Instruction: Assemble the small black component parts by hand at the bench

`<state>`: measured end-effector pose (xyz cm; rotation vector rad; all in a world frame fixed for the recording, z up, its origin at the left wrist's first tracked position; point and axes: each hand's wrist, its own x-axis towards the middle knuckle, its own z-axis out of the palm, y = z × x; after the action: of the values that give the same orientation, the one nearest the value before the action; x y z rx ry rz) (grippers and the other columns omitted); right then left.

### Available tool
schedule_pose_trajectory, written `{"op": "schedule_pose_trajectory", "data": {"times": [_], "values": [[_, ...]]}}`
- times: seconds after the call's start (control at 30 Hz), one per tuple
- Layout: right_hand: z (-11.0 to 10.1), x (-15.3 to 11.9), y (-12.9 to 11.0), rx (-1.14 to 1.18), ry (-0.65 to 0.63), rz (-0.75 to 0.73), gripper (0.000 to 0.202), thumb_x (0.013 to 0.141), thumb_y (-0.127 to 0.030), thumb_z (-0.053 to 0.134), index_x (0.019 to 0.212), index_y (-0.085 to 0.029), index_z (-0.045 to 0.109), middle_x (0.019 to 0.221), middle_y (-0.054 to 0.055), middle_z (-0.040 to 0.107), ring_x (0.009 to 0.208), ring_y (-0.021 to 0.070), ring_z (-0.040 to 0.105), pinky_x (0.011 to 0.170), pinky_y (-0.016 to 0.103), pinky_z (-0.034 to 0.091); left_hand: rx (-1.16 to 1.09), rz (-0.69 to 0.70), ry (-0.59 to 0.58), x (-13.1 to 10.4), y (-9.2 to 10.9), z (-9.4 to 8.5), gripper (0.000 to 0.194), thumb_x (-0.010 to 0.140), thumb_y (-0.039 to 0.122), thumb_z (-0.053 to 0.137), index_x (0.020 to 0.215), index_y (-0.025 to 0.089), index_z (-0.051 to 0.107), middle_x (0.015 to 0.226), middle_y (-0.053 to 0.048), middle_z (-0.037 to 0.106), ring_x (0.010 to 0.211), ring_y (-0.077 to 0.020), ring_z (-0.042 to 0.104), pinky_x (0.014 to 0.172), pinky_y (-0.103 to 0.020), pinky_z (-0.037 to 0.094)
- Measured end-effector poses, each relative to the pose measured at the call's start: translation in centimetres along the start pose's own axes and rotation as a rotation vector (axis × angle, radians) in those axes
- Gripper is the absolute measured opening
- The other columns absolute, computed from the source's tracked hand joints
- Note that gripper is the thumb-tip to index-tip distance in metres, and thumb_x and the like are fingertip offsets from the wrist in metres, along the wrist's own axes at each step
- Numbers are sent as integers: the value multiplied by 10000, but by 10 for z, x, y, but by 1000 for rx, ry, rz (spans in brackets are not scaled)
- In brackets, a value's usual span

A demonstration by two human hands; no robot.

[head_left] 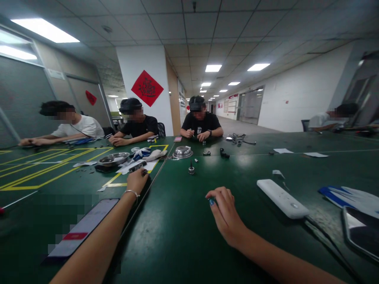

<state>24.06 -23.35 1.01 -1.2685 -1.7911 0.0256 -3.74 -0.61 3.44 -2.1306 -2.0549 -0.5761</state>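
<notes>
Left hand [137,180], left of centre: fingers curled at a dark metal part [138,167] on the table [177,213]; grip unclear. Right hand [224,209], right of centre: fingers bent, thumb near the fingertips, small blue item [211,201] there. Small round metal part with pointed top [191,169] upright mid-frame. Phone [84,228] lower left; white power strip [282,198] right.

Left hand [137,180]: thin silvery bracelet [132,193] visible just behind it, around the wrist. Right hand [226,217]: small blue patch [211,201] at fingertip, nature unclear. Forearms bare.
</notes>
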Motion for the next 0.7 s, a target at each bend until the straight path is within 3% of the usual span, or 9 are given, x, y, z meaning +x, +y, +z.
{"op": "schedule_pose_trajectory", "data": {"times": [0.13,0.37,0.53,0.7], "values": [[2,-1,0,17,-44,-3,203,912,-167,307,1024,-212,470,970,59,457,925,218,440,800,378,391,49,34,20,-1,-2,5,417,853,314,417,1182,86,536,1049,-185,643,965,-313,582,769,-354,429],[8,-4,3,63,-37,27,198,916,-164,316,1041,-213,461,1000,62,401,953,218,411,824,379,387,315,92,277,-6,-6,16,409,838,258,429,1219,147,530,1289,-147,485,1177,-330,402,919,-433,338],[9,-3,4,59,-44,45,195,913,-172,333,1049,-219,465,1008,64,393,964,223,411,821,373,400,223,-5,351,-5,-6,22,575,845,307,398,1330,-1,370,1369,-213,396,1337,-314,198,1089,-476,66],[9,-4,4,63,-76,68,204,912,-173,330,1057,-216,466,1020,72,396,960,226,415,816,377,412,169,-114,364,-6,-10,26,559,848,224,321,1317,-81,338,1340,-281,404,1365,-314,149,1094,-492,-2]]}}
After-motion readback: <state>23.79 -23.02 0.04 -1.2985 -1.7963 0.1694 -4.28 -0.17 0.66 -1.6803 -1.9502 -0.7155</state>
